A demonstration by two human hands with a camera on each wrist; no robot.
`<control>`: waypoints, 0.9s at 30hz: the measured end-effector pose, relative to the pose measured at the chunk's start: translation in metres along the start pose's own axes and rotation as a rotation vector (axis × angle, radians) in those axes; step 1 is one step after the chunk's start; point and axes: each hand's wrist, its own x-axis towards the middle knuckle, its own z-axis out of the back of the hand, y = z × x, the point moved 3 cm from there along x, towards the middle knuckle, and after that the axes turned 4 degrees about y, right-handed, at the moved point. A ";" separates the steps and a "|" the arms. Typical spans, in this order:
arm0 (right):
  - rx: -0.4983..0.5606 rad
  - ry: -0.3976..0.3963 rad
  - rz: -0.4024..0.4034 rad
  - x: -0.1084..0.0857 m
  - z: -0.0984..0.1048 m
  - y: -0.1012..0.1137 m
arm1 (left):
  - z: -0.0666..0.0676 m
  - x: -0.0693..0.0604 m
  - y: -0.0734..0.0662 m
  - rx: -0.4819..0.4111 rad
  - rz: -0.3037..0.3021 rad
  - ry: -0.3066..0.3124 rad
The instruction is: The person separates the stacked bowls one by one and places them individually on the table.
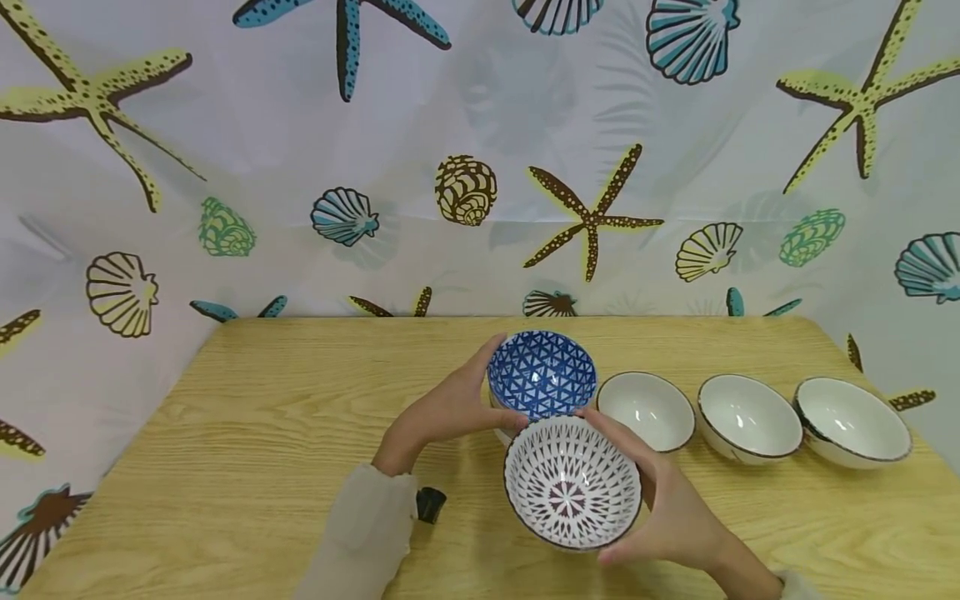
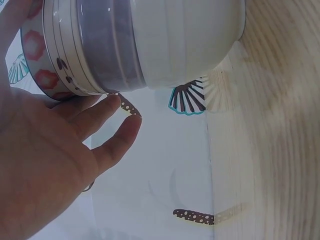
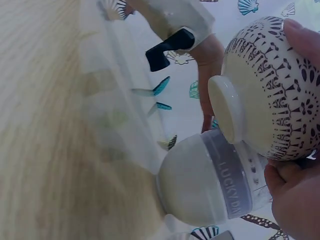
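Observation:
A blue bowl with a white triangle pattern (image 1: 542,371) tops a stack of nested bowls near the table's middle. My left hand (image 1: 457,404) holds this stack, thumb at the near side and fingers round the far left side. In the left wrist view the stack (image 2: 107,45) shows white, grey and red-patterned bands. My right hand (image 1: 675,512) grips a white bowl with a dark petal pattern (image 1: 573,483) by its right side. That bowl is raised off the table, tilted, just in front of the stack; its footed underside shows in the right wrist view.
To the right of the stack, three white bowls stand in a row: a near one (image 1: 647,410), a middle one (image 1: 750,417) and a far right one (image 1: 853,421). They rest on the wooden table (image 1: 262,442). A curtain with shells and starfish (image 1: 420,125) hangs behind.

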 end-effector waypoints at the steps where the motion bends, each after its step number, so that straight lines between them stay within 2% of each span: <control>1: 0.012 0.009 -0.013 -0.001 -0.001 -0.003 | 0.000 0.000 0.000 0.001 -0.001 -0.001; 7: 0.045 0.024 -0.111 -0.007 -0.012 -0.020 | 0.002 -0.001 0.000 0.001 -0.017 0.000; 19: 0.049 0.039 -0.223 -0.016 -0.024 -0.046 | -0.001 0.000 0.000 -0.020 -0.016 0.020; 27: 0.083 0.074 -0.227 -0.015 -0.030 -0.048 | 0.002 -0.001 0.002 -0.006 -0.002 0.021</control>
